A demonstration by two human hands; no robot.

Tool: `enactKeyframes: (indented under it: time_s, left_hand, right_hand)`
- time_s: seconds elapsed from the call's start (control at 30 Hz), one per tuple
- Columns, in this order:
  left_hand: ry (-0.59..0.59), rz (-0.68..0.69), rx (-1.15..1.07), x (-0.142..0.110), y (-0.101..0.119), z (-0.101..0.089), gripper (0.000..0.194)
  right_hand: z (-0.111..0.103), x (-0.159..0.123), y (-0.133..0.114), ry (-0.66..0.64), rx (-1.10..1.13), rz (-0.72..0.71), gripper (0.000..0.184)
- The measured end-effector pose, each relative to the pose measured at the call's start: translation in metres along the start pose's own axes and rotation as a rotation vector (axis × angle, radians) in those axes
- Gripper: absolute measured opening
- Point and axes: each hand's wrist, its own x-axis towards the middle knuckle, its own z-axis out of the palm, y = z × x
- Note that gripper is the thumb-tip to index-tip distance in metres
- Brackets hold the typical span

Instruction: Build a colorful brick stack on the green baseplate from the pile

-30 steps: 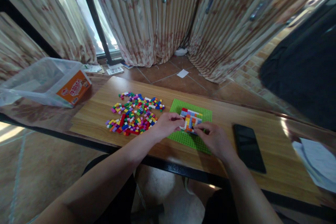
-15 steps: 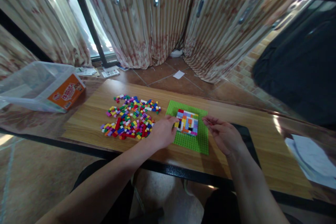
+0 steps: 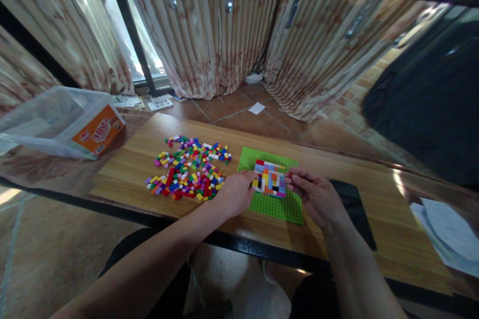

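Observation:
A flat build of multicoloured toy building bricks rests on a green studded baseplate. My left hand is closed, thumb and fingers gripping the build's left edge. On the opposite side, the fingertips of my right hand are pinched together at the build's right edge and seem to touch it. Whether a small brick sits in that pinch is hidden. Loose bricks in many colours are spread over the wooden board left of the baseplate, close to my left hand.
A clear plastic tub with an orange label stands at the left. A dark flat tablet-like object lies beyond my right forearm. White papers are at the far right. The wooden board runs along the table's dark front edge.
My right hand has come left, from just beside the brick build to its right edge. My left hand stays at the left edge. The whole view has shifted slightly.

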Motion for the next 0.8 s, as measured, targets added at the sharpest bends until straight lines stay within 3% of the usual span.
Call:
enactKeyframes:
  time_s: [0.33,0.67,0.8]
  left_hand:
    - [-0.035,0.014,-0.036,-0.005,0.011,0.015,0.019]
    - [-0.068,0.111,-0.278,-0.008,0.018,0.028,0.022]
    - [-0.082,0.12,-0.285,-0.007,0.017,0.026,0.029]
  right_hand:
    - [0.012,-0.002,0.001,0.021,0.013,-0.032,0.028]
    - [0.013,-0.005,0.001,-0.062,-0.041,-0.045,0.035]
    - [0.009,-0.004,0.001,-0.021,-0.122,-0.073,0.036]
